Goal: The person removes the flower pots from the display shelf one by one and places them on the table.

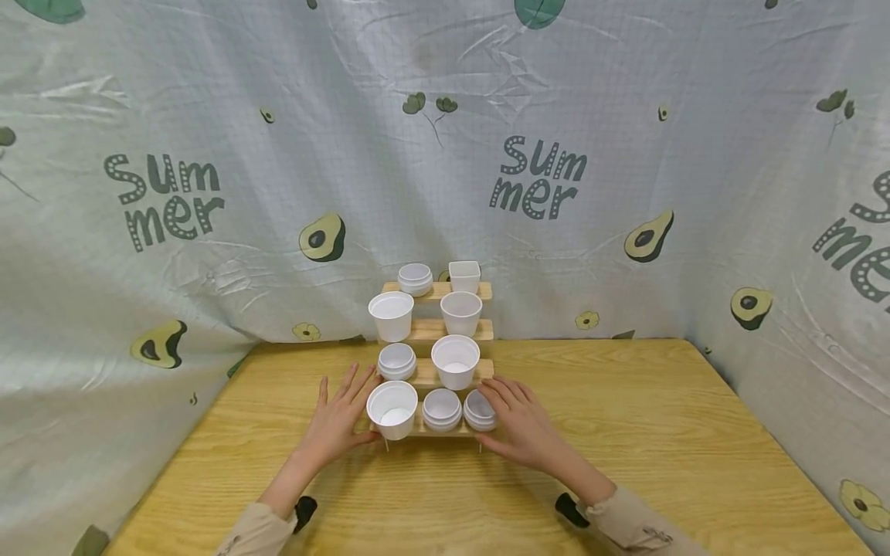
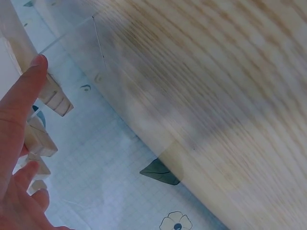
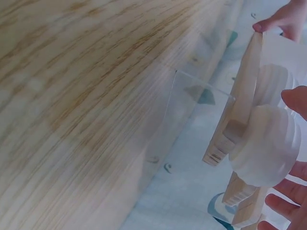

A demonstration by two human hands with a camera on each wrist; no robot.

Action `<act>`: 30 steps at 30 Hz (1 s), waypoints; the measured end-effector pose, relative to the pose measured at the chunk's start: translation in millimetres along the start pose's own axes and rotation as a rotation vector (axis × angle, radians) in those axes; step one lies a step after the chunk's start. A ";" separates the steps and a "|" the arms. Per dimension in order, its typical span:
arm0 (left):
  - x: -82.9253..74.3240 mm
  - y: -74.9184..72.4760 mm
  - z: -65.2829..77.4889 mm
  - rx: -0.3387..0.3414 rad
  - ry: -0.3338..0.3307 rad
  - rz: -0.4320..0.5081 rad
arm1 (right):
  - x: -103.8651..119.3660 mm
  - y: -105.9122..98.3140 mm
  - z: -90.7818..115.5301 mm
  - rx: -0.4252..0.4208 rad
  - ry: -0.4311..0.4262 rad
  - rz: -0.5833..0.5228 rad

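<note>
A tiered stand with pale wooden shelves (image 1: 426, 332) and clear side panels holds several white plastic pots. My left hand (image 1: 342, 413) is at its left side, fingers spread, beside a wide-mouthed pot (image 1: 392, 409) on the lowest shelf. In the left wrist view, its thumb (image 2: 33, 79) touches the front of the lowest board (image 2: 56, 98). On the other side, my right hand (image 1: 523, 421) holds the low round pot (image 1: 480, 413) at the right end of that shelf, thumb in front and fingers behind. That ribbed pot (image 3: 265, 146) fills much of the right wrist view's right side.
Another low round pot (image 1: 441, 409) stands in the middle of the bottom shelf. Higher tiers carry round pots and one square pot (image 1: 464, 276). The stand is on a wood-grain table (image 1: 626, 432), with a printed curtain (image 1: 389, 177) behind and at the sides.
</note>
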State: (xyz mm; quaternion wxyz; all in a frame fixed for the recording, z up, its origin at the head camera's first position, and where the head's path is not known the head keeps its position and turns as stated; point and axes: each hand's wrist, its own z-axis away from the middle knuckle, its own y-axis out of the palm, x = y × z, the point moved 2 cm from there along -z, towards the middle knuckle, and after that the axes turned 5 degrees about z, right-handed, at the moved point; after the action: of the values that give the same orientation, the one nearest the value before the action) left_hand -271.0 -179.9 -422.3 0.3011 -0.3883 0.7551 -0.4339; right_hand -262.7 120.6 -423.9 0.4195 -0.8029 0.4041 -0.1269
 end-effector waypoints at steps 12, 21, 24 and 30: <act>-1.4 -2.6 -0.6 0.003 0.010 -0.019 | 0.9 8.2 -4.1 0.041 -0.005 0.080; -1.9 -2.5 -0.4 -0.021 0.035 -0.047 | 0.0 9.5 -9.0 0.026 -0.016 0.083; -1.3 -2.8 -0.3 -0.007 0.028 -0.053 | -0.3 9.8 -9.4 0.038 -0.014 0.091; -0.9 -2.6 0.0 0.019 0.011 -0.052 | -0.2 10.6 -9.9 0.055 -0.006 0.100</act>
State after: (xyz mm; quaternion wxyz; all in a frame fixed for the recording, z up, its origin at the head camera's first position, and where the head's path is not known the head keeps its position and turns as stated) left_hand -269.7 -179.9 -419.8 0.2893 -0.4026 0.7422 -0.4509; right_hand -273.9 111.8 -426.0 0.4486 -0.7702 0.4387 -0.1143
